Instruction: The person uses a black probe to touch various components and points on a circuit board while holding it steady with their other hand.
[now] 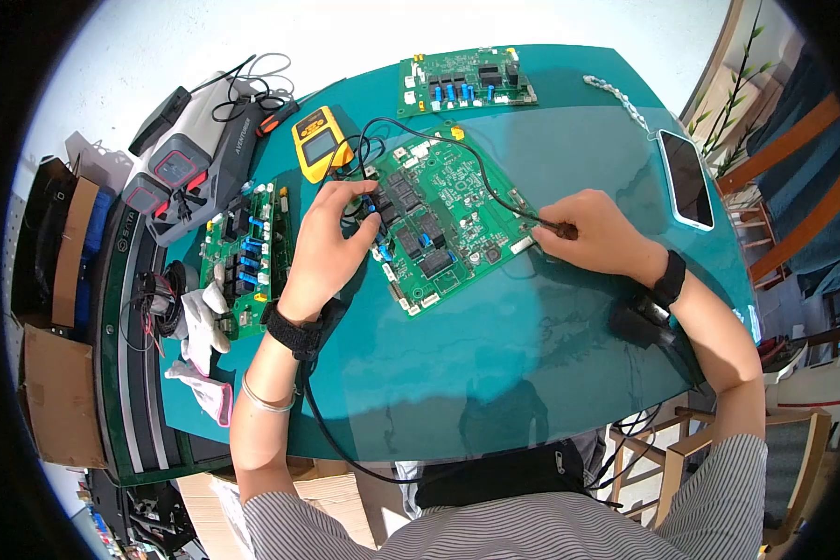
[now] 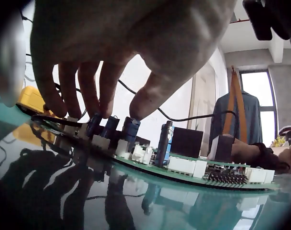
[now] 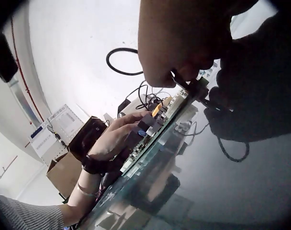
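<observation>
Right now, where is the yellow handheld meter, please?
In the head view, the yellow handheld meter lies left of centre, just beyond the left hand, beside the middle circuit board.

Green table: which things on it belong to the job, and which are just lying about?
Probably in the job:
middle board, under the left hand
black cable, held by the right hand
yellow meter, close beside that board

Apparently lying about:
phone
gloves
back board
left board

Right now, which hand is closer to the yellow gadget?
Left. In the head view, the left hand is just below the yellow gadget; the right hand is across the middle green circuit board.
</observation>
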The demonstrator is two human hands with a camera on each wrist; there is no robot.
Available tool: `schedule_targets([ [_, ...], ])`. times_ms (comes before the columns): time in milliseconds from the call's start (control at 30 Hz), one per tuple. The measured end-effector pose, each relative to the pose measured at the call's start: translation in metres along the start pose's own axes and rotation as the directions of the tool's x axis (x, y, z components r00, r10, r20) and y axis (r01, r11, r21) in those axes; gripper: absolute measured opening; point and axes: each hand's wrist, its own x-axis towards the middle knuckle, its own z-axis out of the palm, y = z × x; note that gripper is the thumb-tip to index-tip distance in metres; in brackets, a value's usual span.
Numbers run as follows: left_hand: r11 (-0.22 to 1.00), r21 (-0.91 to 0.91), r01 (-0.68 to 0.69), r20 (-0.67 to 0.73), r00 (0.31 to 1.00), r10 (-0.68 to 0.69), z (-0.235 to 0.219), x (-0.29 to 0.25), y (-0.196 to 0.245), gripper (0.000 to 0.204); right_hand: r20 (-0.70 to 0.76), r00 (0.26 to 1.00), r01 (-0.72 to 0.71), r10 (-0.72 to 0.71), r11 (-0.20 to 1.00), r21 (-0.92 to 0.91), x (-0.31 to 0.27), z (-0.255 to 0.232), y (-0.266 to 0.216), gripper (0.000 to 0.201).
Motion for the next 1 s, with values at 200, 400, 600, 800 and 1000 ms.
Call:
schedule_targets([
  [200,1.0,-0.009,0.006,0.031,1.0,-0.006,-0.0037,0.0018,-0.0009,0.037,0.029,0.996,-0.083,0.08,0.989,0.122,0.0003,-0.0012,0.0012,0.033],
  [400,0.999,-0.025,0.04,0.062,0.997,-0.038,-0.0055,0.003,-0.0052,0.036,0.019,0.999,-0.045,0.042,0.975,0.218,-0.0009,0.0009,-0.0011,0.029],
  [600,0.995,-0.07,0.065,0.081,0.995,-0.059,-0.0066,0.0044,-0.005,0.035,0.045,0.988,0.142,-0.145,0.987,0.071,-0.0011,-0.0005,0.0,0.023],
  [800,0.996,-0.064,0.061,0.078,0.995,-0.055,-0.0073,0.0047,-0.0037,0.035,0.017,0.979,0.201,-0.201,0.98,0.0,0.0001,-0.0016,-0.0001,0.025],
  [1000,0.992,-0.123,0.002,0.009,1.0,-0.001,-0.0026,0.0044,-0.0058,0.031,-0.037,0.962,0.266,-0.269,0.961,-0.073,-0.0001,0.0019,0.0011,0.028],
])
